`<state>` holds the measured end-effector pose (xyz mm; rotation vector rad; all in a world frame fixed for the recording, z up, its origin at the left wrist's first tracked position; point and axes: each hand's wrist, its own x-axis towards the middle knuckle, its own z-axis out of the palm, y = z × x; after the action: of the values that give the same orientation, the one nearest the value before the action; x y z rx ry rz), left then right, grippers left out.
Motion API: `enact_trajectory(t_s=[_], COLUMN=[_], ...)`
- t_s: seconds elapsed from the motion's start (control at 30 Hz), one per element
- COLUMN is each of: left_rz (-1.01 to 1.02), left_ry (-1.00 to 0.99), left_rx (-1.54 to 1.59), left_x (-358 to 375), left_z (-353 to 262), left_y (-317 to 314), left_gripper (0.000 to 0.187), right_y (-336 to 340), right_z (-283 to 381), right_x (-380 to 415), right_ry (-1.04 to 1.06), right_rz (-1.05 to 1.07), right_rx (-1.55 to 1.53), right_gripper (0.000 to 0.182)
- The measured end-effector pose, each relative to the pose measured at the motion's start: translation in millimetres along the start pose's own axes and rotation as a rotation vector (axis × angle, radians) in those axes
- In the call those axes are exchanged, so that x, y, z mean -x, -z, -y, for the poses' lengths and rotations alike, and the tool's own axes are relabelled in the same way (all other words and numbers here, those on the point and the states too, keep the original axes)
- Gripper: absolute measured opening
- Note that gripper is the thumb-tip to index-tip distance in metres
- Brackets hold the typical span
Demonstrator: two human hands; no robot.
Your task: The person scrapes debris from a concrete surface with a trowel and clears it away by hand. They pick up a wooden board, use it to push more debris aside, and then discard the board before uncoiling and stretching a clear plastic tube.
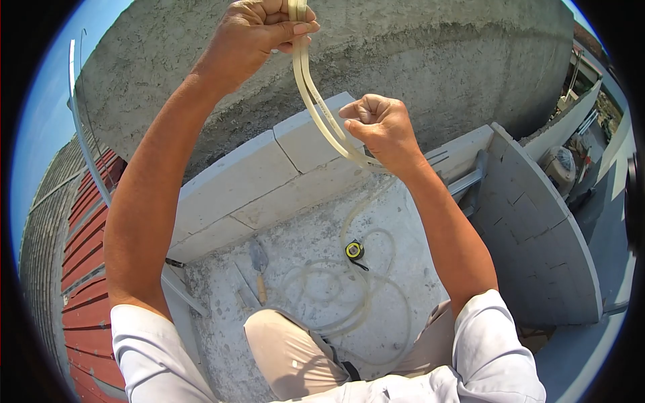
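Note:
My left hand (pixel 272 27) is raised at the top of the view. Its thumb and fingers close around two side-by-side strands of a clear, yellowish plastic hose (pixel 306 87). From there the strands hang in a curve down to the right, passing behind my right wrist. My right hand (pixel 383 127) is beside the curve, its fingers loosely bent and thumb and forefinger a little apart, with nothing visible between them. More of the hose lies in loose loops on the floor between my knees. Near the loops sits a yellow and black tape measure (pixel 354 250).
A pointed trowel (pixel 259 262) with a wooden handle lies on the dusty concrete floor (pixel 222 275). Ahead stands a low wall of pale blocks (pixel 235 171), with a rough grey concrete surface (pixel 437 60) behind it. A curved block wall (pixel 531 228) rises at right; red metal roofing (pixel 84 269) is at left.

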<state>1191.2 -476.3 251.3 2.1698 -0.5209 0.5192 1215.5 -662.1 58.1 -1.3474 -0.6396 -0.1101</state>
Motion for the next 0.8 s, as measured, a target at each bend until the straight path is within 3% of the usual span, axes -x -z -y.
enact_trajectory(t_s=[0.07, 0.13, 0.27, 0.37, 0.43, 0.5, 0.57, 0.67, 0.73, 0.8], left_rz=[-0.006, -0.01, 0.002, 0.014, 0.016, 0.013, 0.007, 0.01, 0.008, -0.004], left_ry=[0.003, 0.007, 0.01, 0.01, 0.019, 0.03, 0.029, 0.042, 0.037, 0.012], left_rx=[0.027, 0.03, 0.057, 0.062, 0.074, 0.12, 0.142, 0.087, 0.073, 0.112], left_x=[0.7, 3.1, 7.1, 9.2, 11.9, 13.4, 13.3, 15.5, 16.2, 16.6], left_z=[1.0, -1.8, -2.9, -2.8, -4.5, -7.3, -3.7, -4.6, -4.5, -0.2], left_y=[-0.8, -3.6, -9.8, -14.7, -17.4, -20.2, -19.9, -19.1, -19.6, -21.6], left_gripper=[0.01, 0.009, 0.007, 0.005, 0.004, 0.004, 0.004, 0.004, 0.004, 0.004], right_y=[3.1, -0.6, -5.3, 5.5, -6.1, -8.2, 0.0, -0.6, -12.9, -12.4], right_z=[2.8, 9.8, 2.7, 7.7, 0.1, 3.7, 10.8, 8.2, 8.1, 10.7], right_x=[-1.3, 2.6, -2.8, -3.6, -2.7, -3.2, -2.1, -0.5, 0.5, 0.1], right_ry=[-0.015, 0.013, 0.159, -0.011, 0.217, 0.227, 0.007, 0.09, 0.169, 0.157], right_rz=[0.097, 0.077, -0.07, 0.155, -0.044, -0.089, 0.018, 0.142, -0.068, -0.1], right_rx=[0.041, 0.046, 0.054, 0.163, 0.219, 0.216, 0.155, 0.136, 0.096, 0.102], right_gripper=[0.015, 0.008, 0.015, 0.016, 0.018, 0.019, 0.02, 0.02, 0.021, 0.016])
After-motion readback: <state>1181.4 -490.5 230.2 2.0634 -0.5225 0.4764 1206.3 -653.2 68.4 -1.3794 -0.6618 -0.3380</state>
